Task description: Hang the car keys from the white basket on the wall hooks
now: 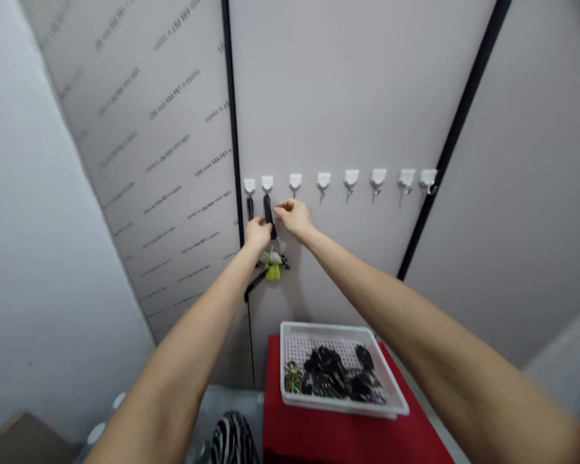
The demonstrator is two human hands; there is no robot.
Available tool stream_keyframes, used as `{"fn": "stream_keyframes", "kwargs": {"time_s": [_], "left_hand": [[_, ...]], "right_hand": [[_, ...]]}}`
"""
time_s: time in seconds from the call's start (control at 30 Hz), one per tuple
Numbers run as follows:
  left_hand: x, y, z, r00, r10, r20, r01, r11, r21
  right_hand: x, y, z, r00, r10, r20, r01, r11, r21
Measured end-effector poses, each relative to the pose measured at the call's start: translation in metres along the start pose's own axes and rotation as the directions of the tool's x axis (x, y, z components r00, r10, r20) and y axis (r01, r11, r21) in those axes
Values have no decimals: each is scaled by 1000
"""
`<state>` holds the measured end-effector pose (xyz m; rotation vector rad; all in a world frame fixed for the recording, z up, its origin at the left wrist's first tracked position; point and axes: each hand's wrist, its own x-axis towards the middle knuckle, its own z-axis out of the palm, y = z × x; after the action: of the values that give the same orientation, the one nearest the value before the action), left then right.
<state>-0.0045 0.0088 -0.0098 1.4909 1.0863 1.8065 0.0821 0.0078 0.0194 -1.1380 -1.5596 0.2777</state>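
A black strap (267, 207) hangs from the second hook (267, 183) on the wall panel. My left hand (258, 234) is closed at its lower part, thumb and fingertips on the strap. Just right of it is my right hand (296, 217), its fingers bent and a little apart, with no object visible in them. A second black strap (250, 207) hangs from the leftmost hook (249, 186), partly hidden behind my left hand. Below my hands hangs a keychain with a yellow-green piece (272, 271) and pale and black parts; its upper connection is unclear.
More white hooks (351, 177) run rightward along the panel (357, 84). Below, a white basket (341, 405) with several black and some green-gold pieces stands on a red surface (314, 435). Dark vertical strips (457, 122) edge the panel. A zebra-striped cloth (232, 439) shows at the bottom.
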Motion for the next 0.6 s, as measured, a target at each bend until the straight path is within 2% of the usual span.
{"fn": "stream_keyframes", "kwargs": {"time_s": [0.1,0.23,0.3,0.37,0.4,0.47,0.53,0.6], "left_hand": [[-10,-5,-5,999,-37,-25,39,996,85],[-45,-19,-18,997,24,-73,-16,994,106],[-73,-32,-21,999,-20,-30,22,995,96],[-106,-49,-19,987,-129,100,116,986,119],[-124,-58,-17,969,-169,180,143,978,149],[-157,-76,-10,905,-243,350,168,958,232],[-185,-90,-2,829,-292,478,153,939,308],[-205,-100,3,776,-323,542,135,924,357]], "right_hand": [[-28,13,-20,987,-9,159,10,1000,-7],[-95,51,-49,925,107,365,-97,994,-45],[-133,77,-59,874,182,452,-160,983,-85],[-168,102,-66,824,252,508,-207,968,-144],[-182,113,-69,799,291,526,-222,956,-192],[-205,129,-71,762,325,559,-190,939,-287],[-219,139,-70,758,295,581,-93,932,-350],[-226,143,-69,764,242,599,12,922,-387]]}}
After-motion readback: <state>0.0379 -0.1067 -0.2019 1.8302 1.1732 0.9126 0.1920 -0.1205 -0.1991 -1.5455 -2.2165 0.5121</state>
